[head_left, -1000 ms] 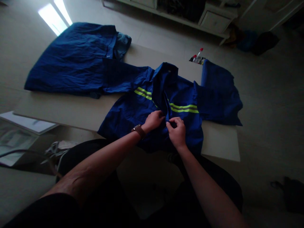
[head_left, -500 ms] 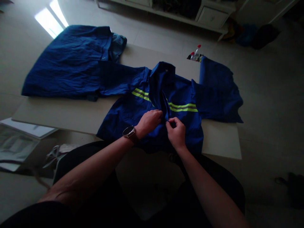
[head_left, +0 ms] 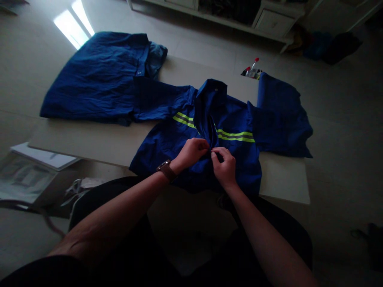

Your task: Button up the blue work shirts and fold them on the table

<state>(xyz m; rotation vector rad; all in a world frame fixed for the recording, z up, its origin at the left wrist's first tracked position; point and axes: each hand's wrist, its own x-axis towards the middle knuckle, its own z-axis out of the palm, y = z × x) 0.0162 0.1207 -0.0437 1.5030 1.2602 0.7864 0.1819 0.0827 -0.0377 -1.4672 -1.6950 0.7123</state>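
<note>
A blue work jacket (head_left: 167, 147) with yellow-green and grey stripes across the chest lies front up before me, collar away from me, sleeves spread to both sides. My left hand (head_left: 194, 151), with a watch (head_left: 165, 168) on the wrist, pinches the jacket's front edge at the middle. Close beside it, my right hand (head_left: 225, 163) pinches the other side of the front opening. The fingertips of both hands nearly meet just below the stripes. Whatever small fastening lies between them is hidden by the fingers. Above the hands the front gapes open up to the collar.
The jacket lies on a pale table (head_left: 86, 137). More folded blue clothing (head_left: 95, 79) covers the table's left end, and blue cloth (head_left: 278, 91) lies under the right sleeve. Bottles with red caps (head_left: 254, 67) stand behind. A white cabinet (head_left: 273, 24) is farther back; a box (head_left: 32, 171) sits at lower left.
My hands have come closer together at the jacket's front, with the left wrist turned slightly. The whole view has shifted a little, so things appear farther right.
</note>
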